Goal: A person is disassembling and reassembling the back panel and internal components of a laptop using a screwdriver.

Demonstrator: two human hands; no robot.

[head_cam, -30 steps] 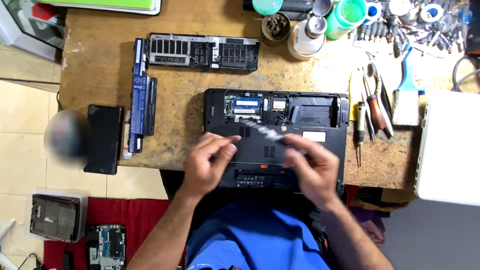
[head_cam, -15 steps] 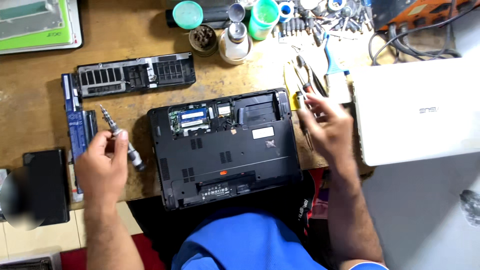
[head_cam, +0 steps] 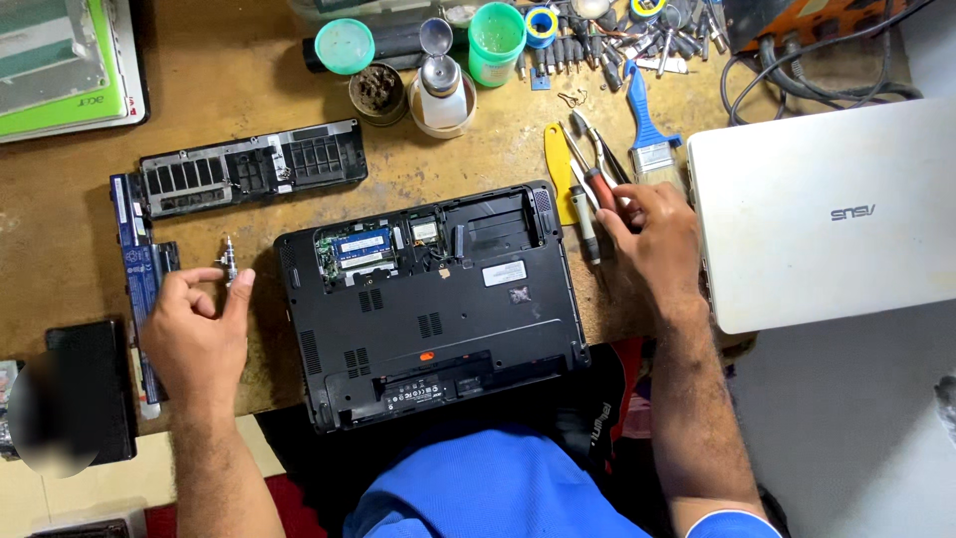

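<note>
A black laptop [head_cam: 438, 319] lies upside down on the wooden table, its memory bay uncovered. To its left my left hand [head_cam: 199, 334] pinches a small silver screwdriver [head_cam: 229, 261] between thumb and fingers, the tool standing just above the tabletop. To the laptop's right my right hand [head_cam: 652, 239] rests among a cluster of hand tools, its fingers on a red-handled screwdriver [head_cam: 600, 187] beside a yellow pry tool [head_cam: 558, 164]. Whether the fingers fully grip the red handle is hidden.
A removed black bottom cover [head_cam: 249, 164] and a long battery [head_cam: 134, 254] lie at the left. A closed white laptop [head_cam: 827, 214] sits right. Jars, a blue brush [head_cam: 647, 134], bits and cables crowd the far edge. A black drive [head_cam: 90, 384] rests at the near left.
My left hand carried the small screwdriver from over the laptop to the table on the left. My right hand left the laptop and settled on the tools at the right.
</note>
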